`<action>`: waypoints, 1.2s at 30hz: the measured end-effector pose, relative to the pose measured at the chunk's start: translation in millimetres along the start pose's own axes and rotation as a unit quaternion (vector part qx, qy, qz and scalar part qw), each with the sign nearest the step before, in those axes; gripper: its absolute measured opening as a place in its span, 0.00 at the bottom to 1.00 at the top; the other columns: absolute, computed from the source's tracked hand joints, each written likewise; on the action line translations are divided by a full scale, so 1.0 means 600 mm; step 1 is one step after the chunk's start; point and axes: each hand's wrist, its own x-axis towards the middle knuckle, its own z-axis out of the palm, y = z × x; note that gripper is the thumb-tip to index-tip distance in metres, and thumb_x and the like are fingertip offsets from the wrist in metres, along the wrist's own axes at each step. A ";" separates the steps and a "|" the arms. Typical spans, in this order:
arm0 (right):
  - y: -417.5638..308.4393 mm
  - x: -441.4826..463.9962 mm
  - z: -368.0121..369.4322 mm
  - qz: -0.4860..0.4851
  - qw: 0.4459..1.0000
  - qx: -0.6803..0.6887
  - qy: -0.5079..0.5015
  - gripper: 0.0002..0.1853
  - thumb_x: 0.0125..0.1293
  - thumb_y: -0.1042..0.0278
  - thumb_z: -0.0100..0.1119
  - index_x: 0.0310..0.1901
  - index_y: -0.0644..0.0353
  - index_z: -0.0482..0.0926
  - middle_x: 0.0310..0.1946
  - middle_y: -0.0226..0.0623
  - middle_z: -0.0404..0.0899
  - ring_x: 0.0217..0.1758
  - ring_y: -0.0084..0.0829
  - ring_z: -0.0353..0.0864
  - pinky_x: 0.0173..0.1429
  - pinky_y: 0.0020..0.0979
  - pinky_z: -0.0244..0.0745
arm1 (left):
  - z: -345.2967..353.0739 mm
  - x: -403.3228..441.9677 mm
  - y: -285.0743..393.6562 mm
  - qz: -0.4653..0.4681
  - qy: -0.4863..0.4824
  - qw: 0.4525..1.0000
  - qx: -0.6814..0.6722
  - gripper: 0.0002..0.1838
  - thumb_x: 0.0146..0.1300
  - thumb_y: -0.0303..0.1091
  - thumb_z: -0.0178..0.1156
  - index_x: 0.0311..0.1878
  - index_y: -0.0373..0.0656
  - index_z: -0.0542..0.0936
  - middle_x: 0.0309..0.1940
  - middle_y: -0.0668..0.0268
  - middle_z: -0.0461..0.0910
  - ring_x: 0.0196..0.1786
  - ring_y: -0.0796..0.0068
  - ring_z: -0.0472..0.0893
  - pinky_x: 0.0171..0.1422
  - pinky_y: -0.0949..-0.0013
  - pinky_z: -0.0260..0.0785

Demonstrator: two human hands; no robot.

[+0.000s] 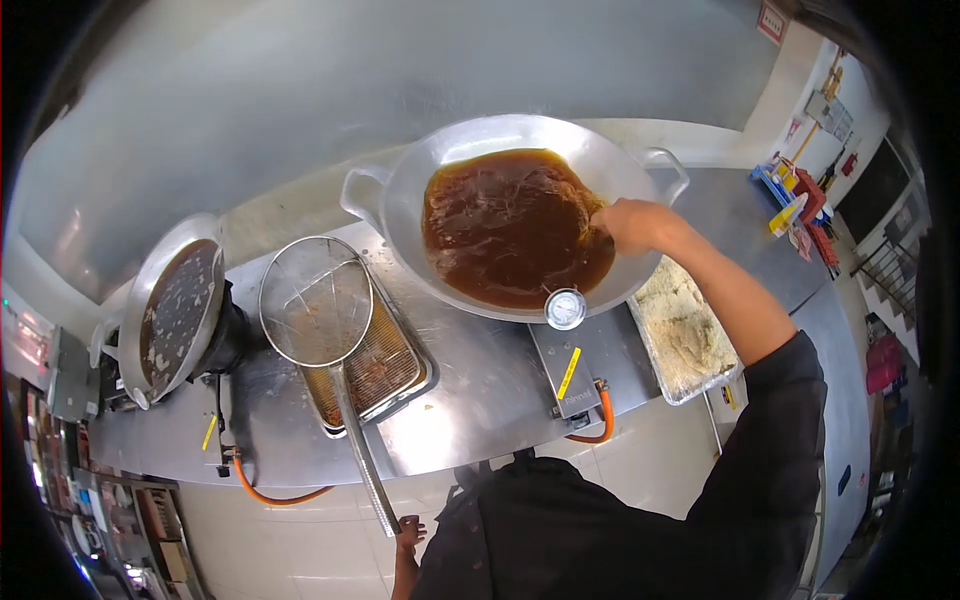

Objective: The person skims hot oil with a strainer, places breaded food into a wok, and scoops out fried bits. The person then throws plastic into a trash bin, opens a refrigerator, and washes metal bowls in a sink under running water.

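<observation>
A large metal wok [520,130] holds brown oil [505,235]. Over its right side, my right hand [635,226] is closed, fingertips down at the oil's surface on a golden, crumb-coated piece of food [583,208]; its exact kind is unclear. A round dial thermometer [566,309] sits at the wok's near rim. Low by my side, my left hand [409,534] hangs with fingers apart. It is nearest the handle end of a long-handled wire strainer [317,300], whose basket rests over a wire rack tray. No grip on that handle shows.
To the right of the wok stands a foil tray [683,330] of pale breadcrumbs. The rack tray [395,360] lies under the strainer. Farther left, a second wok [178,310] of dark oil sits on a burner. Orange gas hoses [607,415] hang off the steel counter [470,390].
</observation>
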 end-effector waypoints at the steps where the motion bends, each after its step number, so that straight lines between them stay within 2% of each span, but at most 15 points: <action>1: -0.013 -0.001 -0.005 -0.024 0.999 0.029 -0.015 0.15 0.53 0.76 0.55 0.45 0.59 0.77 0.35 0.46 0.82 0.43 0.47 0.81 0.45 0.43 0.76 | -0.001 0.000 -0.002 0.007 0.002 1.000 -0.005 0.12 0.64 0.39 0.55 0.48 0.48 0.69 0.32 0.60 0.80 0.28 0.69 0.81 0.28 0.64 0.71; 7: -0.049 -0.042 -0.009 -0.093 0.984 0.152 -0.022 0.06 0.55 0.76 0.54 0.35 0.61 0.70 0.29 0.46 0.77 0.36 0.46 0.77 0.38 0.43 0.68 | 0.008 0.002 -0.051 0.014 -0.007 0.998 -0.057 0.13 0.63 0.38 0.57 0.48 0.50 0.68 0.30 0.57 0.80 0.23 0.65 0.80 0.20 0.63 0.70; 11: -0.063 -0.107 -0.025 -0.102 0.972 0.210 0.025 0.06 0.58 0.75 0.55 0.36 0.62 0.69 0.27 0.48 0.76 0.34 0.47 0.76 0.37 0.42 0.66 | 0.010 0.009 -0.068 0.005 -0.003 0.997 -0.079 0.11 0.62 0.39 0.57 0.45 0.47 0.74 0.26 0.60 0.80 0.20 0.69 0.79 0.19 0.67 0.68; 13: -0.074 -0.136 -0.037 -0.072 0.973 0.220 0.002 0.07 0.60 0.74 0.55 0.37 0.62 0.69 0.28 0.48 0.76 0.34 0.48 0.76 0.37 0.42 0.67 | 0.000 0.008 -0.061 0.004 -0.025 0.998 -0.058 0.11 0.62 0.39 0.57 0.44 0.47 0.74 0.25 0.62 0.79 0.19 0.71 0.78 0.18 0.69 0.67; 14: -0.075 -0.144 -0.040 -0.054 0.973 0.226 -0.003 0.07 0.61 0.73 0.55 0.38 0.62 0.69 0.28 0.48 0.76 0.34 0.48 0.76 0.38 0.43 0.67 | 0.005 0.009 -0.046 -0.018 0.014 0.999 0.034 0.11 0.62 0.40 0.57 0.44 0.47 0.75 0.25 0.63 0.79 0.19 0.71 0.78 0.19 0.69 0.67; 17: -0.061 -0.164 -0.020 -0.092 0.962 0.242 0.081 0.07 0.63 0.72 0.54 0.41 0.61 0.69 0.29 0.48 0.77 0.35 0.49 0.77 0.39 0.44 0.68 | -0.003 0.024 -0.032 -0.012 0.009 1.000 0.025 0.12 0.62 0.42 0.57 0.44 0.47 0.75 0.26 0.63 0.79 0.21 0.72 0.78 0.21 0.68 0.68; 21: -0.092 -0.177 -0.026 -0.024 0.969 0.100 0.224 0.10 0.60 0.76 0.52 0.43 0.58 0.70 0.28 0.47 0.78 0.37 0.50 0.79 0.38 0.46 0.71 | -0.015 0.049 0.004 0.019 0.010 0.999 0.044 0.15 0.62 0.47 0.57 0.45 0.48 0.74 0.28 0.63 0.79 0.24 0.73 0.79 0.24 0.68 0.69; 22: -0.106 -0.171 -0.023 -0.003 0.967 0.044 0.251 0.11 0.59 0.77 0.51 0.44 0.58 0.70 0.27 0.47 0.78 0.36 0.49 0.79 0.37 0.45 0.72 | -0.023 0.045 0.016 0.050 -0.015 0.999 0.009 0.16 0.61 0.48 0.59 0.44 0.47 0.75 0.29 0.63 0.79 0.24 0.74 0.79 0.24 0.70 0.69; 23: -0.122 -0.165 -0.024 0.017 0.961 -0.011 0.277 0.12 0.58 0.78 0.51 0.44 0.57 0.70 0.27 0.46 0.78 0.35 0.49 0.80 0.36 0.45 0.73 | -0.042 0.063 0.002 0.123 -0.117 0.971 -0.166 0.15 0.61 0.44 0.61 0.44 0.43 0.77 0.30 0.62 0.80 0.25 0.73 0.79 0.24 0.71 0.71; 25: -0.159 -0.153 -0.039 0.036 0.954 -0.042 0.296 0.13 0.57 0.78 0.49 0.45 0.56 0.70 0.26 0.44 0.78 0.33 0.48 0.80 0.33 0.44 0.74 | -0.033 0.091 0.005 0.095 -0.019 0.994 -0.056 0.15 0.63 0.41 0.57 0.45 0.40 0.77 0.31 0.62 0.81 0.27 0.71 0.80 0.25 0.69 0.74; 29: -0.238 -0.106 -0.040 -0.012 0.905 -0.020 0.424 0.15 0.58 0.77 0.48 0.48 0.55 0.68 0.23 0.42 0.78 0.29 0.47 0.80 0.29 0.43 0.74 | -0.051 0.128 -0.040 0.100 -0.048 0.986 -0.126 0.18 0.67 0.43 0.47 0.48 0.38 0.76 0.33 0.61 0.81 0.29 0.69 0.81 0.28 0.67 0.77; 31: -0.300 -0.079 -0.041 -0.024 0.900 0.030 0.435 0.14 0.59 0.76 0.49 0.48 0.55 0.67 0.24 0.43 0.78 0.29 0.47 0.81 0.30 0.44 0.76 | -0.059 0.109 -0.061 0.085 -0.073 0.978 -0.176 0.16 0.64 0.36 0.51 0.50 0.38 0.74 0.33 0.61 0.81 0.30 0.69 0.81 0.28 0.67 0.77; 33: -0.365 -0.050 -0.036 -0.044 0.911 0.092 0.399 0.12 0.60 0.75 0.49 0.47 0.57 0.66 0.26 0.45 0.81 0.31 0.48 0.83 0.31 0.44 0.78 | -0.066 0.092 -0.099 0.139 -0.036 0.990 0.011 0.16 0.60 0.30 0.55 0.51 0.39 0.74 0.34 0.61 0.81 0.29 0.70 0.82 0.27 0.68 0.75; 34: -0.398 -0.029 -0.023 -0.058 0.915 0.121 0.381 0.12 0.60 0.75 0.49 0.46 0.59 0.67 0.26 0.46 0.80 0.32 0.48 0.83 0.31 0.44 0.78 | -0.065 0.068 -0.091 0.041 -0.033 0.998 -0.040 0.17 0.56 0.26 0.58 0.51 0.39 0.74 0.32 0.62 0.81 0.27 0.71 0.81 0.25 0.70 0.72; 36: -0.469 0.006 0.011 -0.085 0.934 0.157 0.311 0.15 0.59 0.78 0.50 0.49 0.61 0.67 0.26 0.46 0.80 0.34 0.48 0.83 0.35 0.45 0.78 | -0.074 0.026 -0.090 -0.013 -0.039 0.999 0.011 0.14 0.59 0.33 0.58 0.48 0.42 0.75 0.29 0.62 0.81 0.25 0.72 0.81 0.23 0.71 0.70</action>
